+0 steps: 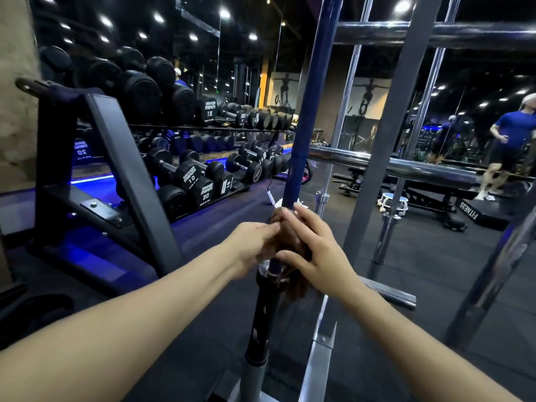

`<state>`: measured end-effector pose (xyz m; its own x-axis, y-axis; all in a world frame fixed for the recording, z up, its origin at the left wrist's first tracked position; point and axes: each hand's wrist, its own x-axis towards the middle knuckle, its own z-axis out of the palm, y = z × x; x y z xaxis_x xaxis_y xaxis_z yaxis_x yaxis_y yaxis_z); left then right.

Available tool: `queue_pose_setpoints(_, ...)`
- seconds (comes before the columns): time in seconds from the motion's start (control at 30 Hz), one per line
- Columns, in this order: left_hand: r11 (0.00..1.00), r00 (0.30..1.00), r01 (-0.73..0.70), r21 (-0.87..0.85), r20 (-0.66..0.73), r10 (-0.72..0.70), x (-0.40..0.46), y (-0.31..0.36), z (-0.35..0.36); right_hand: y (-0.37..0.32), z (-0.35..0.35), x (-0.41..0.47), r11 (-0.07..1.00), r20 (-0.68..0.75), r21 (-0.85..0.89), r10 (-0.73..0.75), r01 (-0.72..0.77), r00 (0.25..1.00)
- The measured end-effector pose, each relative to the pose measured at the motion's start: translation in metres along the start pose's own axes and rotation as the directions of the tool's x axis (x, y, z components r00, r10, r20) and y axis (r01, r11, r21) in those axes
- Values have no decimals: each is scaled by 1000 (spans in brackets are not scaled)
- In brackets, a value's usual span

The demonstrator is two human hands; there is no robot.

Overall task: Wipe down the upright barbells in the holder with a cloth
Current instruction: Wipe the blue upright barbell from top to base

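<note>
A blue barbell (307, 111) stands upright in front of me, its black sleeve (262, 311) set in a grey holder tube (255, 381). A brown cloth (291, 242) is wrapped around the shaft just above the sleeve collar. My left hand (252, 245) pinches the cloth from the left. From the right, my right hand (316, 250) curls around the cloth and bar. Two chrome barbells (342, 117) (417, 126) stand upright farther back on the right.
A dumbbell rack (203, 158) runs along the mirrored wall on the left. A grey rack frame (391, 134) with chrome horizontal bars (391, 165) stands to the right. A bench (412, 195) and a person in blue (507, 140) are at far right. Black rubber floor (412, 274) lies around.
</note>
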<state>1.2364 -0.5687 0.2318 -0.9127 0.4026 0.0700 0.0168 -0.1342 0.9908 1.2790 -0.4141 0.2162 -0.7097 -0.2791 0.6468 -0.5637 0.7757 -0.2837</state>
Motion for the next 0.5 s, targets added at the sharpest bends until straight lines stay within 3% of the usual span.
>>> queue_pose_setpoints(0.13, 989, 998, -60, 138, 3, 60, 4, 8, -5, 1, 2, 23, 968, -192, -218, -169, 125, 967)
queue_pose_setpoints(0.23, 994, 996, -75, 80, -44, 79, 5, 15, -12, -5, -8, 45, 894, -280, -389, -344, 221, 896)
queue_pose_setpoints(0.3, 996, 991, -86, 16, -101, 87, 11, 10, -19, -4, -16, 64, 825, -309, -527, -410, 205, 858)
queue_pose_setpoints(0.4, 996, 972, -62, 62, -222, 75, 18, -16, -31, 10, -14, 79, 720, -263, -682, -407, 130, 875)
queue_pose_setpoints(0.5, 985, 963, -2, 171, -264, 48, 24, -45, -43, 19, -3, 69, 635, -111, -752, -385, 176, 916)
